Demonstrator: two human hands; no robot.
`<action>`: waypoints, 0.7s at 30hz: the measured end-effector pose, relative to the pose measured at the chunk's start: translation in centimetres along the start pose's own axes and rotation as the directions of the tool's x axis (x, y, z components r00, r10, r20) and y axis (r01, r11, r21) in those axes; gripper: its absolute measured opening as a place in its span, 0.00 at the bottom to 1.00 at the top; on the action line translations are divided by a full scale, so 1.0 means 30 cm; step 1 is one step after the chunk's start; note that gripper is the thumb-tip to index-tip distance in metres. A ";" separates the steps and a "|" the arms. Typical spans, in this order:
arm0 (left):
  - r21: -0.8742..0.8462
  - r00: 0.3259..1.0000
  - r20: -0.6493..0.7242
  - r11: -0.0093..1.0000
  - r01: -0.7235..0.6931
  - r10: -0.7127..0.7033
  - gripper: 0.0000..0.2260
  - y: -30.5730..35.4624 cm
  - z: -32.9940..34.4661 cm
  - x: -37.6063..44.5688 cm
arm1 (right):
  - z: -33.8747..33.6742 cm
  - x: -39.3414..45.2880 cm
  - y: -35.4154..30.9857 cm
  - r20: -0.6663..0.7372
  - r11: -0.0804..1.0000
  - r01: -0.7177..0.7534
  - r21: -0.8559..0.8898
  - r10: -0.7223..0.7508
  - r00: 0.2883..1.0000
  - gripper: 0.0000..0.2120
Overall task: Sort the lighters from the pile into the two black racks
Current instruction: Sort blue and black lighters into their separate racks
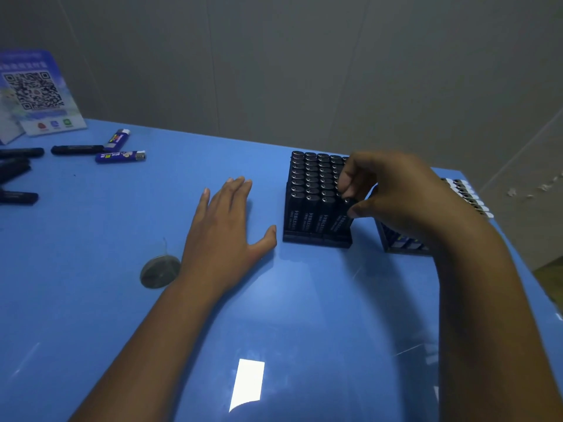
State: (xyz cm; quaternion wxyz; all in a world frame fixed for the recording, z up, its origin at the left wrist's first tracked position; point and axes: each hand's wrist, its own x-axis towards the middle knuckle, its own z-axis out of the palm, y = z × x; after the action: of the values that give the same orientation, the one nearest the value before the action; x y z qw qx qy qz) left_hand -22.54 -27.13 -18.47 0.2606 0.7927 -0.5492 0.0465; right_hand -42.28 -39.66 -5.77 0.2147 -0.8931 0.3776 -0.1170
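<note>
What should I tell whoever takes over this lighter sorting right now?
Left hand: open, flat on the blue table.
Right hand: pinching a black lighter at the near right corner of the nearer rack.
Done: that rack is almost full of black lighters; the second rack, behind the right wrist, holds blue ones.
Left: seat this lighter, then sort the loose pile at far left.

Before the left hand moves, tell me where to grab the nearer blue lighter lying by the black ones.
Pinch the blue lighter across its long sides at mid-body, coming from above. It lies flat on the blue table, metal head to the right, sides exposed; a black lighter lies just behind it, so keep fingers short. The left hand rests flat and free.
</note>
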 end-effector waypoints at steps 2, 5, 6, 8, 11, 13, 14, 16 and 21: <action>-0.010 1.000 -0.002 1.000 0.004 -0.004 0.39 0.000 0.000 -0.001 | -0.003 0.000 0.002 0.027 1.000 -0.009 0.013 0.009 1.000 0.18; -0.022 1.000 -0.006 1.000 0.007 -0.007 0.39 0.000 0.000 0.001 | 0.008 0.006 -0.001 0.047 1.000 -0.016 0.001 0.016 0.999 0.18; -0.026 1.000 -0.007 1.000 0.009 -0.009 0.39 0.000 -0.001 0.002 | 0.013 0.011 -0.003 0.036 1.000 -0.013 -0.008 0.013 0.999 0.18; -0.034 1.000 -0.010 0.999 0.011 -0.011 0.39 0.001 0.000 0.003 | 0.024 0.019 -0.007 0.013 1.000 -0.008 -0.025 0.008 1.000 0.18; -0.045 1.000 -0.019 0.999 0.013 -0.013 0.38 -0.002 0.003 0.002 | 0.031 0.023 -0.008 0.008 0.998 -0.001 -0.055 0.001 1.000 0.19; -0.049 1.000 -0.020 0.999 0.014 -0.015 0.37 -0.003 0.003 0.002 | 0.031 0.020 -0.014 0.027 0.997 0.007 -0.074 -0.005 1.000 0.18; -0.053 1.000 -0.021 0.998 0.016 -0.017 0.37 -0.003 0.003 0.002 | 0.030 0.019 -0.019 0.023 0.997 0.010 -0.073 -0.009 1.000 0.16; -0.057 1.000 -0.023 0.998 0.018 -0.019 0.36 -0.003 0.002 0.002 | 0.033 0.017 -0.035 -0.023 0.999 0.020 -0.030 -0.020 1.000 0.11; -0.079 0.998 -0.053 0.996 0.037 -0.041 0.35 0.002 -0.009 0.003 | 0.107 0.045 -0.103 -0.148 0.990 0.119 -0.079 -0.130 0.980 0.18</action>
State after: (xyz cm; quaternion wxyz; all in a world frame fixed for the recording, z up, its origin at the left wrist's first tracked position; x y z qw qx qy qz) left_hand -22.50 -27.09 -18.18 0.3070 0.7910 -0.5276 0.0416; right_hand -38.24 -37.76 -7.08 0.1462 -0.9103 0.3402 -0.1852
